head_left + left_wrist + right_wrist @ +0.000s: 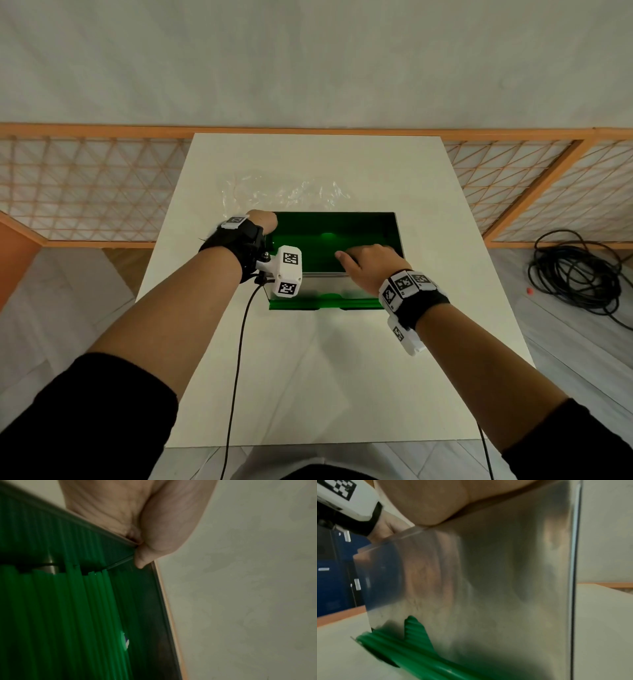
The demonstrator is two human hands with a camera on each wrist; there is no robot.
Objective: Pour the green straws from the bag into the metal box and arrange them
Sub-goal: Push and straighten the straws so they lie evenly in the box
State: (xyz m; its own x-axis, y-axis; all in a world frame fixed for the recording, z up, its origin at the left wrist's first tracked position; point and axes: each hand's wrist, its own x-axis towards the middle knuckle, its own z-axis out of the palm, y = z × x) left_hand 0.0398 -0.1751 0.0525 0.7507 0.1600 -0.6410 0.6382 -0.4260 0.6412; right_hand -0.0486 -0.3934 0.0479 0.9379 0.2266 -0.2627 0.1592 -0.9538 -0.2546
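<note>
The metal box stands mid-table, its inside lined with green straws lying side by side. More green shows along its front foot, where straw ends stick out under the shiny front wall. My left hand grips the box's far left corner; its thumb lies inside the wall beside the straws, palm outside. My right hand rests on the near right rim, thumb out, fingers dipping into the box and hidden. The clear plastic bag lies flat and empty behind the box.
The white table has bare surface in front of the box. A wooden lattice fence runs behind and beside the table. A coil of black cable lies on the floor at right. Wrist-camera cables hang past the table's near edge.
</note>
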